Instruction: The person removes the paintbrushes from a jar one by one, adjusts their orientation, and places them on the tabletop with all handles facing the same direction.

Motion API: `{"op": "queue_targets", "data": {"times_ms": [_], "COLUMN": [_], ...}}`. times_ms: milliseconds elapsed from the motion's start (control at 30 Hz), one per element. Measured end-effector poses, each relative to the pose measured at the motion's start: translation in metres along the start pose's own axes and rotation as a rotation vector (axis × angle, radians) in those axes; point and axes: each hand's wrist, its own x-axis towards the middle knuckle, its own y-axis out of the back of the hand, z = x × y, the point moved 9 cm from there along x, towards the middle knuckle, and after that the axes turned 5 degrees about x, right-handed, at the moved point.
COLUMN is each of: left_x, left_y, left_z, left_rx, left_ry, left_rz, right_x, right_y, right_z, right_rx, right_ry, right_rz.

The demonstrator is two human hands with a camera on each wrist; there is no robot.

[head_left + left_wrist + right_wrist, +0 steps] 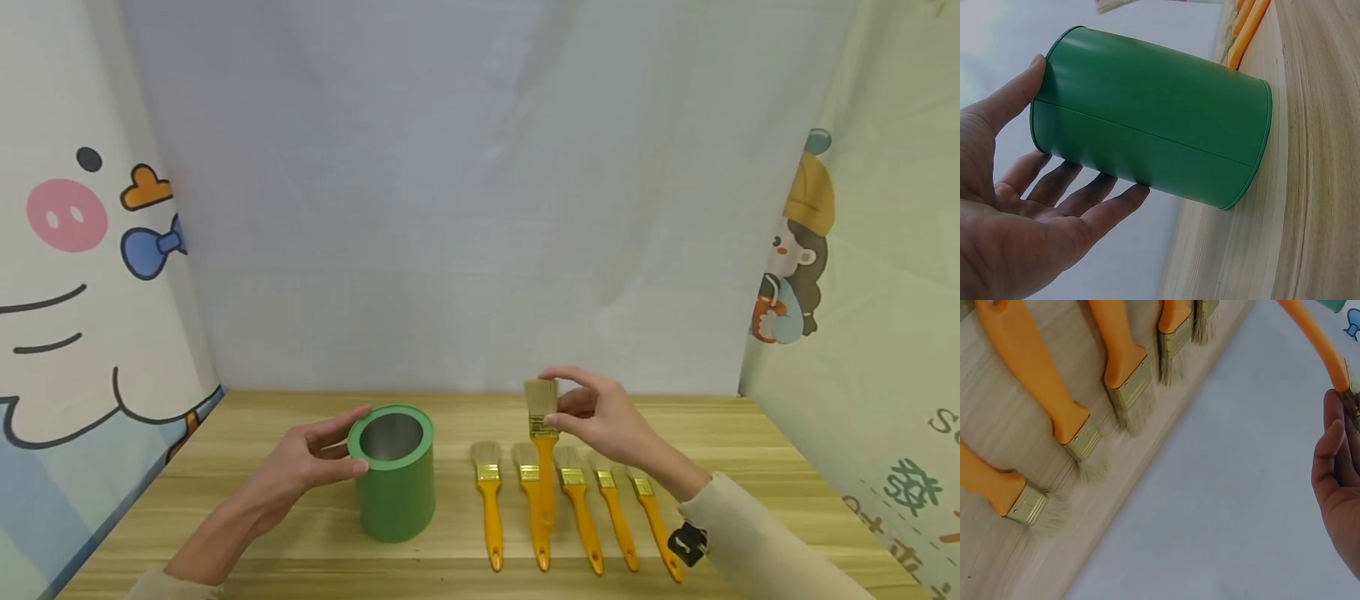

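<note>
A green can [397,500], open at the top and grey inside, stands upright on the wooden table. My left hand [303,454] holds it near the rim from the left. In the left wrist view the thumb and fingers of the left hand [1029,212] lie on opposite sides of the can [1147,119]. Above the table, my right hand [603,417] pinches a paintbrush [545,475] by its metal band and bristles, the orange handle hanging down. The right wrist view shows only part of this brush [1319,344] and of the right hand [1341,481].
Several orange-handled paintbrushes [491,525] lie side by side on the wooden table [285,550], right of the can, bristles pointing away. A pale cloth [450,208] hangs behind the table. Printed cloths flank it at left [82,325] and right [885,350].
</note>
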Motion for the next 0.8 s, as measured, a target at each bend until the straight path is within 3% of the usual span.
{"op": "queue_targets", "data": {"times_ms": [467,800], "left_x": [0.001,0.001], "left_y": [-0.001,0.001], "left_z": [-0.002,-0.002], "left_rx": [0.007,0.006], "left_ry": [0.007,0.009], "left_rz": [0.002,-0.002], "right_x": [-0.029,-0.045], "right_y": [0.038,0.063], "right_z": [0.019,0.031], "right_rx": [-0.037,-0.038], "right_ry": [-0.077,-0.115], "right_rz": [0.03,0.001]}}
